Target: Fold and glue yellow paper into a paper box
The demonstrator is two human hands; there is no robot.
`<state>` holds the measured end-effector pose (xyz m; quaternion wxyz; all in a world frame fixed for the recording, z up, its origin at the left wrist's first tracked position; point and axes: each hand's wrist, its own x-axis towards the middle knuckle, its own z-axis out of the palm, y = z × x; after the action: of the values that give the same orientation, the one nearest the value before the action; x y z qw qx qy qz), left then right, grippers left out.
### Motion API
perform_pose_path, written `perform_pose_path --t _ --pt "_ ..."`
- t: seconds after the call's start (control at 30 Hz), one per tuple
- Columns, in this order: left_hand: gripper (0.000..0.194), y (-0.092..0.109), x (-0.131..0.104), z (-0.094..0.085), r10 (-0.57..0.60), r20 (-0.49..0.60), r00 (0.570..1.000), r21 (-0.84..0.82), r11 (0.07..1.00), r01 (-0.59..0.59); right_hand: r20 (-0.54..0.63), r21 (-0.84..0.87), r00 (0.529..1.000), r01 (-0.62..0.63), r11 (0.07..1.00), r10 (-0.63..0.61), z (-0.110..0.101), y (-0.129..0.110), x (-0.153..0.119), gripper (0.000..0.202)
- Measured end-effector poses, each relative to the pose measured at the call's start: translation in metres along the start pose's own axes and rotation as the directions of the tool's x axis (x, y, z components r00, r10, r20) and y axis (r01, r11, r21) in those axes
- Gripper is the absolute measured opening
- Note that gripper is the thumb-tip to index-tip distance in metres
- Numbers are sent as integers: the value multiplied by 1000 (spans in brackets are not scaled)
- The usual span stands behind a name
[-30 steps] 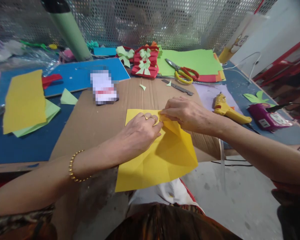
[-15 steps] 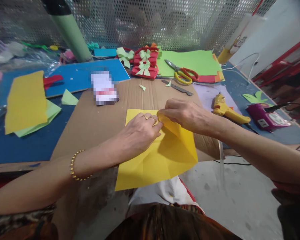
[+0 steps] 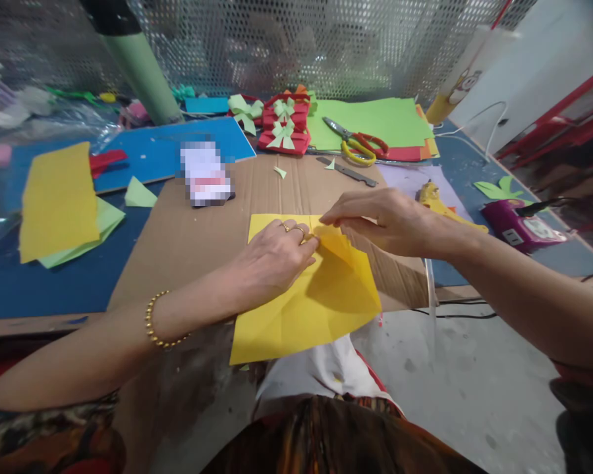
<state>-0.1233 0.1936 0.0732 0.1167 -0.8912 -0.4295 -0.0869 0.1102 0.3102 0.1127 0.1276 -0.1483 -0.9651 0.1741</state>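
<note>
Your yellow paper sheet (image 3: pixel 301 309) lies on the cardboard (image 3: pixel 188 243), its near edge hanging over toward your lap. Your left hand (image 3: pixel 271 260) presses flat on it; your right hand (image 3: pixel 385 220) pinches the folded right corner, fingertips meeting the left's. Beyond lie the glue gun (image 3: pixel 437 201), scissors (image 3: pixel 358 141) on green paper (image 3: pixel 395 118), and red bows (image 3: pixel 284 128)

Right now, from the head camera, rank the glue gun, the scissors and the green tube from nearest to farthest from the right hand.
1. Glue gun: beside the right hand, partly hidden behind it.
2. Scissors: farther back, lying on the green paper.
3. Green tube: far back on the left, leaning against the mesh wall.
</note>
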Motion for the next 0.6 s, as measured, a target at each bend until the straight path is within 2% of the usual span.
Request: perform_pose_path --t 0.1,0.23,0.4,0.6 --pt "28 0 1 -1 -27 37 999 -27 999 28 84 83 995 55 995 -62 11 12 1 41" --pt "36 -4 4 -7 -70 129 989 -104 991 83 80 91 994 68 994 -75 20 23 2 37" --pt "38 -14 10 -10 -86 233 969 -288 945 153 90 90 994 57 994 -65 13 20 3 30" --pt "44 -27 11 -16 -60 278 959 -377 911 166 77 4 991 112 994 -112 16 13 -3 35"
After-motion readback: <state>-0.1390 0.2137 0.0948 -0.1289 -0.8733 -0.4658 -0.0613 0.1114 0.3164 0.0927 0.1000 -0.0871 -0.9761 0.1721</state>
